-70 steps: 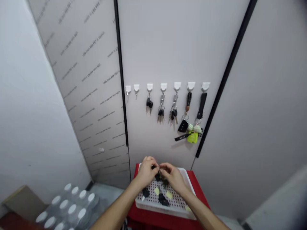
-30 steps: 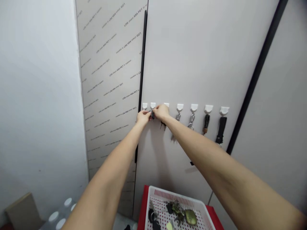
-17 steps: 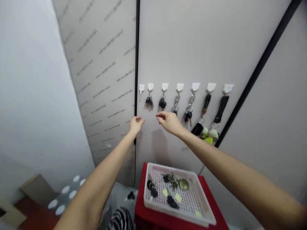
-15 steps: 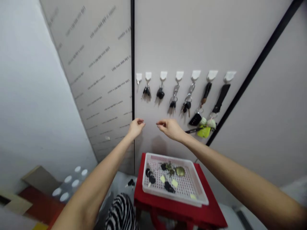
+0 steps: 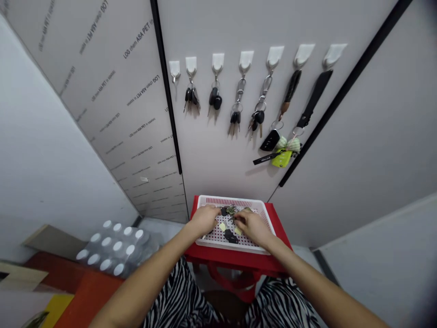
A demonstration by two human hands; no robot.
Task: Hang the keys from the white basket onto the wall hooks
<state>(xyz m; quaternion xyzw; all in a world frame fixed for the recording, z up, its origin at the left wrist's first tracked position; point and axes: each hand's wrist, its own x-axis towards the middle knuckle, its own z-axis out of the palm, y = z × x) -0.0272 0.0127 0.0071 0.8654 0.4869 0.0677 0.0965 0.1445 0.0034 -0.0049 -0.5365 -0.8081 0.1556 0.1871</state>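
Observation:
Both my hands are down in a white plastic basket (image 5: pixel 235 248). My left hand (image 5: pixel 205 219) hovers over its left side, fingers bent and thumb apart, with nothing visible between them. On the right, my right hand (image 5: pixel 255 227) has its thumb and fingertips drawn close together at the edge of a bunch of keys (image 5: pixel 231 210); what they pinch, if anything, is hidden. Dark keys (image 5: pixel 231 236) lie near the basket's front, beside yellow paper notes (image 5: pixel 222 226). My left hand covers part of the left contents.
White wall hooks (image 5: pixel 246 60) hold several key sets (image 5: pixel 235 117) above the basket. The rightmost bear a black strap (image 5: pixel 316 98) and a yellow-green key fob (image 5: pixel 282 158). The basket rests on a red stool cover (image 5: pixel 235 258). White-capped bottles (image 5: pixel 118 246) stand lower left.
Both hands have dropped from in front of the wall, below the hooks, into the basket. The view has tilted down and shifted, bringing the hanging keys higher in the picture.

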